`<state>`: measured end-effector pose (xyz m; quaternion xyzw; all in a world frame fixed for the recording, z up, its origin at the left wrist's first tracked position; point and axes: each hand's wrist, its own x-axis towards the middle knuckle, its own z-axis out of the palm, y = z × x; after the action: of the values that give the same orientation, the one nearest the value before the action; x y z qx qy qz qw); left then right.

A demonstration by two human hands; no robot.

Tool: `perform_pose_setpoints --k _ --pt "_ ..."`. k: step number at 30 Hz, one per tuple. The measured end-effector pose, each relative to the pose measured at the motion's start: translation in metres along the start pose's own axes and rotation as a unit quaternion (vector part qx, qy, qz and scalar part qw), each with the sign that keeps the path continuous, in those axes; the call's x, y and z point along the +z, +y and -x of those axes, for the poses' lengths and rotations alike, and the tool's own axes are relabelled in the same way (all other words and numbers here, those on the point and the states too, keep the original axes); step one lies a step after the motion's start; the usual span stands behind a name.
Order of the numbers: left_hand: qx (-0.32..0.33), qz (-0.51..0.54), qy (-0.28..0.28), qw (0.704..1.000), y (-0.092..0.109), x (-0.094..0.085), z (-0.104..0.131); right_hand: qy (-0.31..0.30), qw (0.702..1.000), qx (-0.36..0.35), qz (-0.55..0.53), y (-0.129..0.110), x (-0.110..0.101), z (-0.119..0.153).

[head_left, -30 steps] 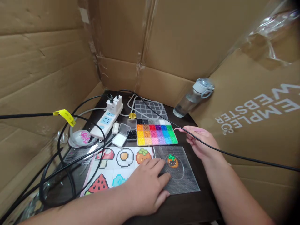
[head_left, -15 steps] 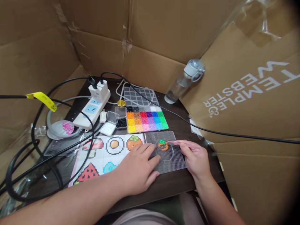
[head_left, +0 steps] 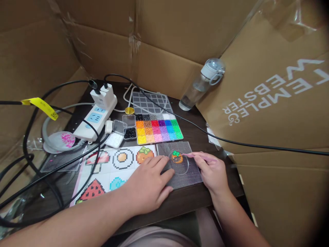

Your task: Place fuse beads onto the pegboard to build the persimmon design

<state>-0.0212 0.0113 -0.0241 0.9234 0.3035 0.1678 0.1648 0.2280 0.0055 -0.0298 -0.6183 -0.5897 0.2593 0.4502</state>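
Since a second ago, the right hand [head_left: 214,173] has travelled from beside the sectioned bead box [head_left: 159,129] down to the clear pegboard [head_left: 190,176], and the whole view has shifted with the head. Its fingers are pinched closely around the pink tweezers [head_left: 205,157], whose tip reaches the right side of the persimmon bead figure [head_left: 177,159]; whether the tip grips a bead is too small to tell. That figure, orange with a green top and darker marks within, lies on the upper part of the pegboard.

The left hand [head_left: 150,181] has stayed palm down, its fingers slightly spread and holding nothing, across the seam between the pattern sheet [head_left: 120,175] and the pegboard. The sheet's printed persimmon shows just beyond the fingertips.

Behind these on the dark surface [head_left: 183,197] stand small open boxes of white beads [head_left: 114,140] and black beads [head_left: 130,133], with a power strip [head_left: 95,118] farther left and a water bottle [head_left: 202,84] at the back right.
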Motion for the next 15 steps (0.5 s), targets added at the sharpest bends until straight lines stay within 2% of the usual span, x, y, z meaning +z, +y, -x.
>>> perform_pose_setpoints --k 15 --pt "0.003 0.003 0.002 1.000 0.0004 -0.0016 0.0006 0.003 1.000 0.006 0.009 -0.0035 0.0015 0.0011"
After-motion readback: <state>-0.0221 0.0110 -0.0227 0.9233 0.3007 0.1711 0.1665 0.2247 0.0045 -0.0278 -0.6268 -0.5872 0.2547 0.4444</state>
